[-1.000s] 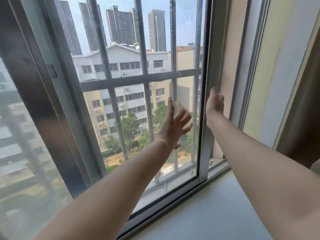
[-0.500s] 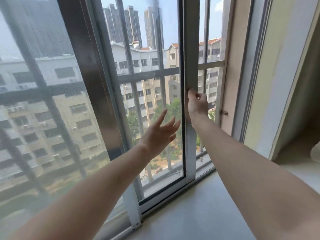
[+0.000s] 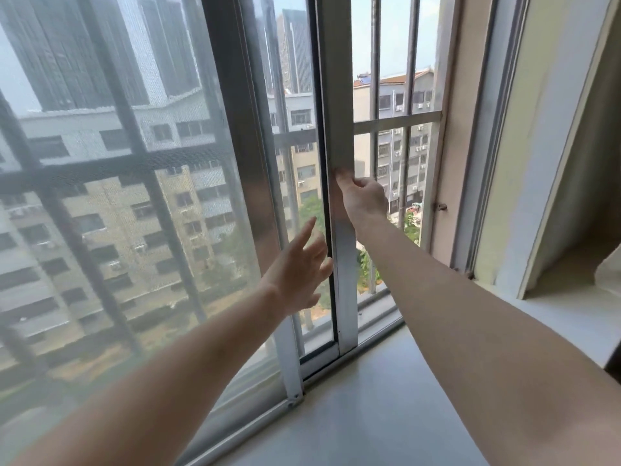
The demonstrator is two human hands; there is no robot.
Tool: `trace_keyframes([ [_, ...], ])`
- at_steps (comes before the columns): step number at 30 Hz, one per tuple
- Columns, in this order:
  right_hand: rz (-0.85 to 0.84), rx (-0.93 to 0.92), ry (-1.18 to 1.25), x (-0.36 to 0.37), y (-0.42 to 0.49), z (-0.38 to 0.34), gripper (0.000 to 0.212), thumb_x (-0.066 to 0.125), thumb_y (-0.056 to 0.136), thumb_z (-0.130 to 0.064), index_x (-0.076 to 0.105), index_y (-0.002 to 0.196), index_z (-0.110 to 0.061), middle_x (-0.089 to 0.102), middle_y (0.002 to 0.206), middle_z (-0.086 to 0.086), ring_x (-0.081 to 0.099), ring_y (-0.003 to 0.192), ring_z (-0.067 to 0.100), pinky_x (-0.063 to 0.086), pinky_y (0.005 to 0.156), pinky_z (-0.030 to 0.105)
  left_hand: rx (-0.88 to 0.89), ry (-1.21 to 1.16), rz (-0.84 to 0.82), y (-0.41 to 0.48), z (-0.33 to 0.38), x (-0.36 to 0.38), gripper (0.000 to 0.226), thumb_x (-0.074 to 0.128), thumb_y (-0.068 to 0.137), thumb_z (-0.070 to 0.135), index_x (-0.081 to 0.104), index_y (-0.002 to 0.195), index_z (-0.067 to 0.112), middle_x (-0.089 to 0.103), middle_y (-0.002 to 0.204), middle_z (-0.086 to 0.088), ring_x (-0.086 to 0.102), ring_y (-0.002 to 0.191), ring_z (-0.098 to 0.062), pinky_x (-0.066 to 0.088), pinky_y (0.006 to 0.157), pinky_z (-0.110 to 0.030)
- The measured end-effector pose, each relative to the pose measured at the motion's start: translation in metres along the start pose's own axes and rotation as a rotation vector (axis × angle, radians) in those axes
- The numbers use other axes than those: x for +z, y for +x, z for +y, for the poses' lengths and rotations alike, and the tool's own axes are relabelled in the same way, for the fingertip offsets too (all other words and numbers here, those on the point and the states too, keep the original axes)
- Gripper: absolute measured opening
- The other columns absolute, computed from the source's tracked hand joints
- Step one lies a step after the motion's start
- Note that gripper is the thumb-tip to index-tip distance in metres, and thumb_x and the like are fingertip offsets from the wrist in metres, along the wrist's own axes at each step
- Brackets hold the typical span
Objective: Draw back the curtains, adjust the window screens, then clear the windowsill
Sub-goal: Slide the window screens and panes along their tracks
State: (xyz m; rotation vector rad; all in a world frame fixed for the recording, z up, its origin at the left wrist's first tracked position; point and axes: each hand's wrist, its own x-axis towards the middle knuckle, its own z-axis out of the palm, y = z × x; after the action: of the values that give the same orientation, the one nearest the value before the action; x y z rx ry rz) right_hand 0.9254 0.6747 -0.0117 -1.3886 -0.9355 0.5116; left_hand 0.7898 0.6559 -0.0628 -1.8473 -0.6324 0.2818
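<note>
The right hand (image 3: 363,196) is closed around the sliding sash's upright frame (image 3: 336,95), gripping it to slide it along the windowsill (image 3: 369,398) track. The left hand (image 3: 299,270), spread and empty, hovers just beside the frame, likely to steady it.

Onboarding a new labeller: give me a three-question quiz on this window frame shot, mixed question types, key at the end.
1. True or false: the right hand grips the upright metal frame of the sliding panel.
2. Multiple choice: the left hand is (A) closed around the frame, (B) open with fingers spread beside the frame, (C) resting on the windowsill.
3. Fill in: to the right of the held frame the opening is bare, and through it show the outside security ____.

Key: 1 true; 2 B; 3 bars.
</note>
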Motion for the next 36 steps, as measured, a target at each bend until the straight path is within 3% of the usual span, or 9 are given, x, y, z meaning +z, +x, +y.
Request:
trace_keyframes([
  [3, -0.008, -0.010, -0.058, 0.007, -0.012, -0.005, 0.042, 0.049, 0.091, -0.049, 0.064, 0.104, -0.011, 0.056, 0.089, 0.000, 0.053, 0.085, 0.019, 0.036, 0.075, 0.027, -0.023, -0.003, -0.011, -0.016, -0.003, -0.001, 0.077, 0.023, 0.088, 0.067, 0.010, 0.146, 0.018, 0.012, 0.154, -0.020, 0.000, 0.143, -0.036, -0.018, 0.097, -0.066],
  [7, -0.017, 0.007, -0.071, 0.019, -0.026, -0.011, 0.046, 0.037, 0.095, -0.050, 0.049, 0.065, -0.018, 0.047, 0.067, -0.004, 0.048, 0.081, 0.021, 0.038, 0.078, 0.034, -0.092, -0.056, -0.037, -0.041, -0.011, 0.010, 0.096, 0.031, 0.075, 0.080, -0.006, 0.146, 0.027, -0.027, 0.151, -0.016, -0.031, 0.132, -0.042, -0.017, 0.090, -0.075],
  [14, -0.046, -0.029, -0.066, 0.036, -0.053, -0.017, 0.049, 0.026, 0.098, -0.050, 0.058, 0.098, -0.013, 0.051, 0.086, 0.001, 0.047, 0.086, 0.020, 0.034, 0.079, 0.029, -0.295, -0.197, -0.080, -0.058, -0.018, 0.020, 0.119, 0.052, 0.070, 0.073, -0.042, 0.129, 0.029, -0.059, 0.125, -0.020, -0.042, 0.117, -0.052, -0.016, 0.096, -0.070],
  [18, -0.052, -0.039, -0.063, 0.046, -0.065, -0.019, 0.056, 0.025, 0.098, -0.049, 0.063, 0.100, -0.008, 0.054, 0.086, 0.005, 0.047, 0.085, 0.021, 0.031, 0.077, 0.029, -0.312, -0.188, -0.078, -0.055, -0.014, 0.015, 0.123, 0.057, 0.072, 0.066, -0.047, 0.123, 0.025, -0.058, 0.121, -0.028, -0.036, 0.118, -0.055, -0.010, 0.099, -0.069],
  [22, -0.077, -0.041, -0.046, 0.053, -0.071, -0.020, 0.060, 0.022, 0.098, -0.052, 0.058, 0.118, -0.009, 0.062, 0.118, 0.009, 0.052, 0.101, 0.024, 0.036, 0.089, 0.034, -0.332, -0.163, -0.073, -0.058, -0.016, 0.017, 0.117, 0.050, 0.071, 0.073, -0.031, 0.137, 0.022, -0.054, 0.118, -0.035, -0.035, 0.121, -0.053, -0.009, 0.102, -0.066],
  [26, -0.111, -0.027, -0.001, 0.054, -0.068, -0.019, 0.062, 0.023, 0.096, -0.055, 0.035, 0.143, -0.015, 0.042, 0.146, 0.008, 0.038, 0.134, 0.029, 0.028, 0.112, 0.045, -0.329, -0.128, -0.122, -0.057, -0.016, 0.016, 0.110, 0.046, 0.073, 0.074, -0.025, 0.140, 0.022, -0.046, 0.127, -0.032, -0.034, 0.121, -0.054, -0.009, 0.099, -0.067],
  [33, -0.134, -0.078, -0.018, 0.027, -0.061, 0.001, 0.063, 0.036, 0.095, -0.050, 0.020, 0.148, -0.019, 0.024, 0.155, 0.006, 0.028, 0.139, 0.027, 0.028, 0.112, 0.047, -0.227, -0.096, -0.081, -0.043, -0.012, 0.002, 0.104, 0.033, 0.072, 0.082, -0.016, 0.144, 0.025, -0.048, 0.131, -0.020, -0.041, 0.121, -0.042, -0.021, 0.100, -0.064],
  [35, 0.008, -0.116, -0.107, 0.007, -0.055, 0.011, 0.058, 0.039, 0.095, -0.045, 0.025, 0.145, -0.018, 0.021, 0.154, 0.008, 0.032, 0.135, 0.027, 0.034, 0.106, 0.043, -0.194, -0.126, 0.018, -0.032, -0.016, -0.008, 0.088, 0.034, 0.077, 0.077, 0.012, 0.146, 0.026, -0.024, 0.150, -0.016, -0.023, 0.137, -0.035, -0.015, 0.106, -0.063],
  [36, 0.069, -0.128, -0.144, -0.004, -0.052, 0.015, 0.053, 0.040, 0.096, -0.041, 0.031, 0.142, -0.015, 0.025, 0.150, 0.010, 0.038, 0.130, 0.027, 0.038, 0.101, 0.039, -0.176, -0.125, 0.047, -0.026, -0.016, -0.017, 0.075, 0.044, 0.078, 0.069, 0.036, 0.139, 0.026, 0.006, 0.156, -0.015, 0.002, 0.144, -0.032, 0.000, 0.109, -0.062],
])
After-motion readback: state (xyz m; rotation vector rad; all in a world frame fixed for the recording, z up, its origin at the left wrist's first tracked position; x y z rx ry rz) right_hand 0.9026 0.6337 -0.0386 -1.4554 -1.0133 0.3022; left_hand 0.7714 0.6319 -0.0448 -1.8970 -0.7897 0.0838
